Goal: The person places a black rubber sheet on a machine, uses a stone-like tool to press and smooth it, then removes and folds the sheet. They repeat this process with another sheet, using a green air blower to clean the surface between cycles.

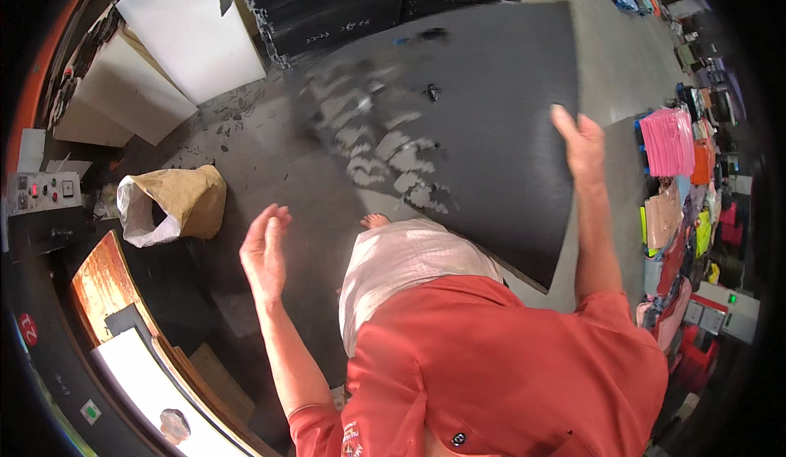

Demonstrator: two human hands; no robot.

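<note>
A large black sheet (499, 113) with many leaf-like cut-out holes stands tilted in front of me, its left part smeared by motion. My right hand (583, 150) is closed at the sheet's right edge, one finger or the thumb lying over its face; the other fingers are partly hidden. My left hand (266, 252) is raised over the floor, left of the sheet and apart from it. It holds nothing, its fingers slightly bent and close together. Small dark bits (432, 92) cling to the sheet.
An open paper sack (201, 199) stands on the left, near a control panel (45, 195) with buttons. Pale boards (192, 35) lean at the far left, and dark scraps (233, 113) litter the floor. Stacked black sheets (327, 15) lie beyond. Coloured piles (667, 142) line the right.
</note>
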